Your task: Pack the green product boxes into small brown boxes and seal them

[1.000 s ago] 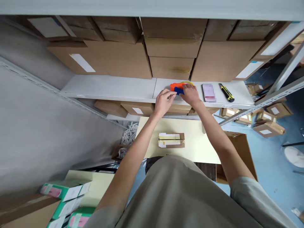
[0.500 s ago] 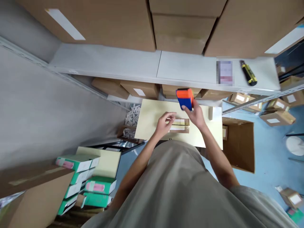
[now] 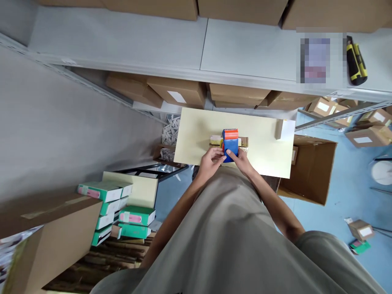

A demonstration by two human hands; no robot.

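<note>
Grey wall point(image 3: 61, 122) bounds the left side; green boxes point(image 3: 131, 222) are stacked near left. Left hand point(image 3: 210, 162): fingertips gathered at the tape dispenser's point(image 3: 230, 148) lower left; pinch cannot be determined. Dispenser: over the taped carton point(image 3: 244, 142). Right hand point(image 3: 242, 162): clamped on dispenser, thumb across blue face. Open carton point(image 3: 309, 169): right of pale table point(image 3: 263, 153).

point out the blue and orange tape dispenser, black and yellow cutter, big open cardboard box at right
Blue and orange tape dispenser point(image 3: 232, 145), head view, blue body
Black and yellow cutter point(image 3: 354, 64), head view, handle
Open cardboard box point(image 3: 314, 163), head view, inner wall
</note>
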